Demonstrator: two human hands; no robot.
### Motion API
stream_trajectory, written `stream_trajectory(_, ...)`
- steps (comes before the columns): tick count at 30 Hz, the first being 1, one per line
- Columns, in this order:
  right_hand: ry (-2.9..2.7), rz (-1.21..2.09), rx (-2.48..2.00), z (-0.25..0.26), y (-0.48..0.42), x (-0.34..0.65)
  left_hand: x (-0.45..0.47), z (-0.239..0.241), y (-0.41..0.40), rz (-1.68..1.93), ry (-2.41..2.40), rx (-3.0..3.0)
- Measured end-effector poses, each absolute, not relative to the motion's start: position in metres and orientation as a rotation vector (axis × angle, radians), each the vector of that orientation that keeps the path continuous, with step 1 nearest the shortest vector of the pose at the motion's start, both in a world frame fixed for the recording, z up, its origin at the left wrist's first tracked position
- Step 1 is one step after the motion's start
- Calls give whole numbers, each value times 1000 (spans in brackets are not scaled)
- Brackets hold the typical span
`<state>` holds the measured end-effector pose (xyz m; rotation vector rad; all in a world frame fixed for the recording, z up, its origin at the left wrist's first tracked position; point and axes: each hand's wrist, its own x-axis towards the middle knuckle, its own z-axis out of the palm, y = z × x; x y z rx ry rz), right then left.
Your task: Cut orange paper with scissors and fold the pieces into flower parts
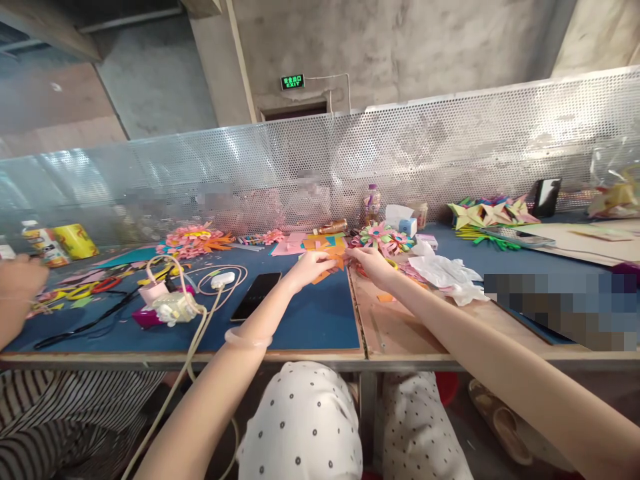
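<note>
Both my arms reach forward over the table to a piece of orange paper (332, 255). My left hand (309, 268) is closed on the paper's left side, a pale bracelet on that wrist. From the right, my right hand (374, 263) pinches at the paper's right edge, with its fingertips partly hidden and small. Just behind the hands lie pink paper sheets (290, 245) and a multicoloured paper flower (383, 238). Orange paper scraps (385, 297) rest on the bare board below my right hand.
A black phone (256, 295) lies left of my left hand, beside a charger with cables (173, 305). Crumpled white tissue (447, 272) sits to the right. Bottles (371, 203) and a pink paper flower (193, 241) stand further back. Another person's hand (20, 293) is at far left.
</note>
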<state>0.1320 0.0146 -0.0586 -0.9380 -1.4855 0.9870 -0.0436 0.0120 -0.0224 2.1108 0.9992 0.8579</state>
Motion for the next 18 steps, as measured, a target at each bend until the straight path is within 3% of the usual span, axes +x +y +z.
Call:
stream_trajectory(3,-1421,1255,-829,-63,18,136,-44,-23,13,849,995,2137)
stream_trajectory(7,-1408,1371,-783,-65,17,136,-46,-24,14,854,1003,2149)
stream_trajectory(18,-1558,975,-939,-62,11,133,-45,-22,11,847,977,2066)
